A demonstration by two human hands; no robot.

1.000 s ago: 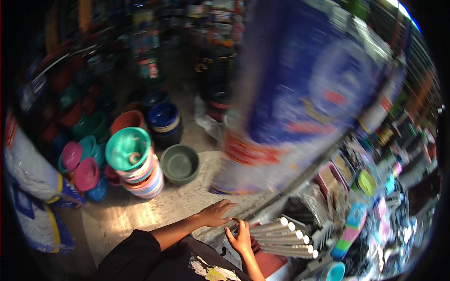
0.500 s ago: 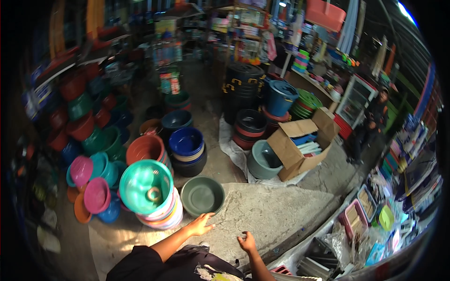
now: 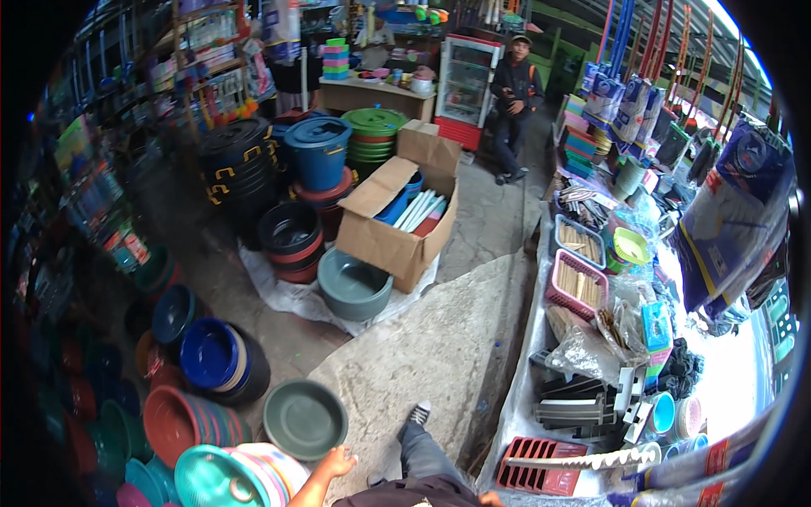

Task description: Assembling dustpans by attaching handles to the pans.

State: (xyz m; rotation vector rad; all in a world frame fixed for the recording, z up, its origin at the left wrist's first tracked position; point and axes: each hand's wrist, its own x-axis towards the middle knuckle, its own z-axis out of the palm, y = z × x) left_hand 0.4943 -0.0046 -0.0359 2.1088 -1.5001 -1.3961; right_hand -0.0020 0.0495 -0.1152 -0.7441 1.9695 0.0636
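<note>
My left hand (image 3: pixel 337 463) hangs at the lower edge, close to the near rim of a round grey-green basin (image 3: pixel 305 419). It appears to hold nothing, its fingers loosely apart; whether a fingertip touches the rim is unclear. Only a sliver of my right hand (image 3: pixel 490 499) shows at the bottom edge, its fingers hidden. Beside my left forearm stands a stack of colourful tubs topped by a turquoise strainer basket (image 3: pixel 221 478). A reddish-orange tub stack (image 3: pixel 187 422) and a blue basin (image 3: pixel 210 355) on other basins stand behind it.
Ahead are a grey tub (image 3: pixel 355 286), an open cardboard box (image 3: pixel 404 241) and lidded bins (image 3: pixel 318 156). Along the right runs a goods display with a pink basket (image 3: pixel 577 286) and a dark red slatted crate (image 3: pixel 539 466). A person (image 3: pixel 514 101) stands far back by a glass-door fridge (image 3: pixel 466 84).
The view has swung right, bringing more of the right-hand display into sight. A leg and shoe now show on the floor. My right hand has dropped almost out of the picture.
</note>
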